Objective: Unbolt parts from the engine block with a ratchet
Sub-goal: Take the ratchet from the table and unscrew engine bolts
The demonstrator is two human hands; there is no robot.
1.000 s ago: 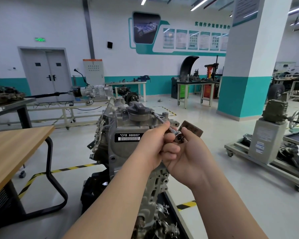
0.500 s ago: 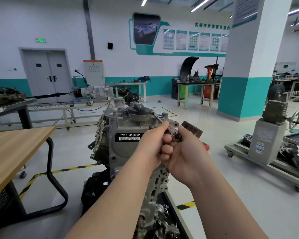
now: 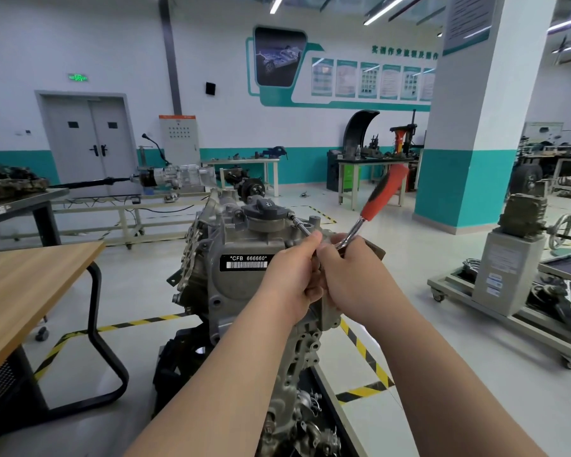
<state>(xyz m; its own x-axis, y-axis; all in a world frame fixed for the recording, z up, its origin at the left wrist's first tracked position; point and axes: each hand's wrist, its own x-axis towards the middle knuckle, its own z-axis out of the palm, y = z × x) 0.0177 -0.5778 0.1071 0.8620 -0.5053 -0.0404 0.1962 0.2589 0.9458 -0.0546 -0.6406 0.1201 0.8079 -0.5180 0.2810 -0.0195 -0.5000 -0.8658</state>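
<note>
The ratchet [image 3: 383, 191] sits above the engine block [image 3: 233, 291]. Its head is buried under both hands, and its red handle is blurred, angled up to the right. The left hand [image 3: 290, 278] pinches the extension bar [image 3: 299, 223], whose far end disappears behind the oil filler cap [image 3: 265, 206]. The right hand [image 3: 353, 275] is clenched round the ratchet's shank. Open floor [image 3: 419, 249] lies to the right, and a wooden table [image 3: 30, 285] stands well apart on the left.

Automotive training workshop: engine block [image 3: 231, 278] on stand, workbenches [image 3: 373, 164], wall posters [image 3: 370, 79].

Two hands [image 3: 290, 280] [image 3: 355, 278], one ratchet [image 3: 383, 193], one engine block [image 3: 226, 288].
</note>
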